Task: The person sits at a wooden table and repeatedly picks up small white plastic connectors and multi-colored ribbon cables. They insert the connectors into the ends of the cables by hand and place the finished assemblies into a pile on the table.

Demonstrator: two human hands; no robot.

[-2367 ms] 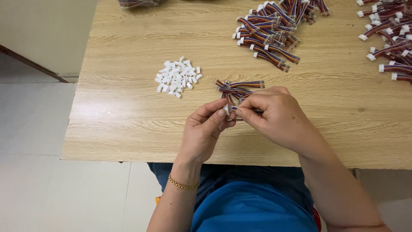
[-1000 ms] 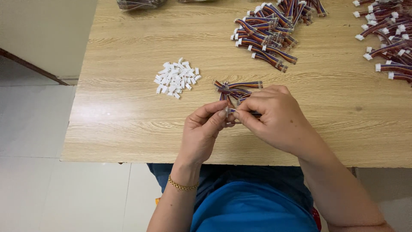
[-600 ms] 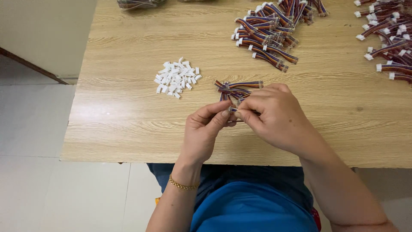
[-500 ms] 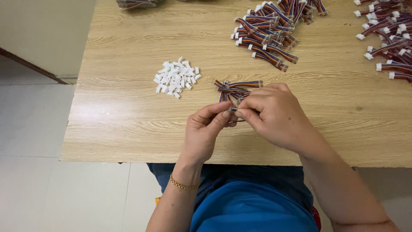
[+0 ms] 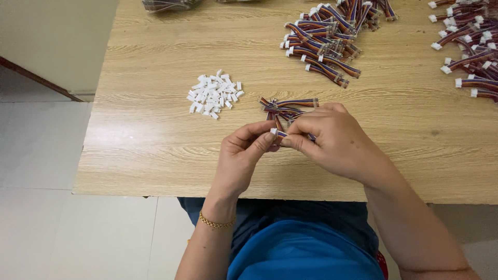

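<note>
left hand (image 5: 243,157) and right hand (image 5: 332,142) meet, fingers pinched together on one white connector (image 5: 274,131) and its striped wire | loose wire bundle (image 5: 286,108) just beyond the fingers | white connector pile (image 5: 213,94) further out, left | wire heaps (image 5: 332,31) far beyond | worktop (image 5: 145,135) edge just beneath both wrists
</note>
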